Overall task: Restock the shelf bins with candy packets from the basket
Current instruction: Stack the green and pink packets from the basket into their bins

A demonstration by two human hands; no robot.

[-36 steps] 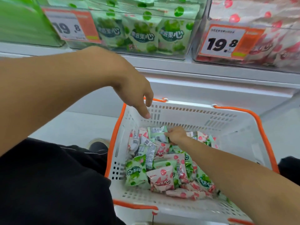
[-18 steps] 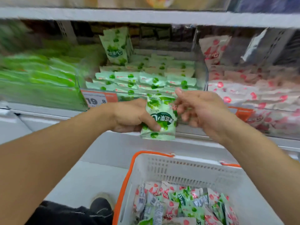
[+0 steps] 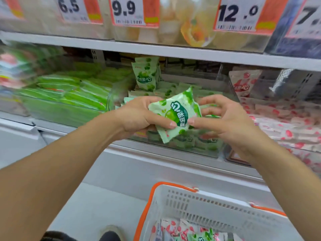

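- I have one green candy packet (image 3: 175, 114) held up between both hands, in front of the clear shelf bin (image 3: 182, 146) that carries the same green packets.
- My left hand (image 3: 139, 115) grips the packet's left side, thumb pressed across its front and fingers curled behind it.
- My right hand (image 3: 224, 117) pinches the right edge with its thumb; the other fingers are spread loosely above, and I cannot tell whether they touch the packet.
- I judge the step to be the placing of a green packet: it is out of the basket (image 3: 217, 211) and level with its bin, but not yet inside.
- The next move calls for carrying the packet forward over the bin's front wall and laying it flat on the stack there, then letting go with both hands.
- It must go into the middle bin, not the pink-packet bin (image 3: 281, 119) on the right or the bin of long green packs (image 3: 69, 96) on the left.
- Counts: one packet in hand, one basket, three bins on this shelf in view.
- One green packet stands upright at the back of the middle bin (image 3: 146, 73); the flat ones below are too blurred to count.
- The basket holds a mix of pink and green packets, mostly cut off by the frame edge, so I cannot count them.
- Four price tags show on the shelf above; the leftmost reads 6.5 (image 3: 69, 6).
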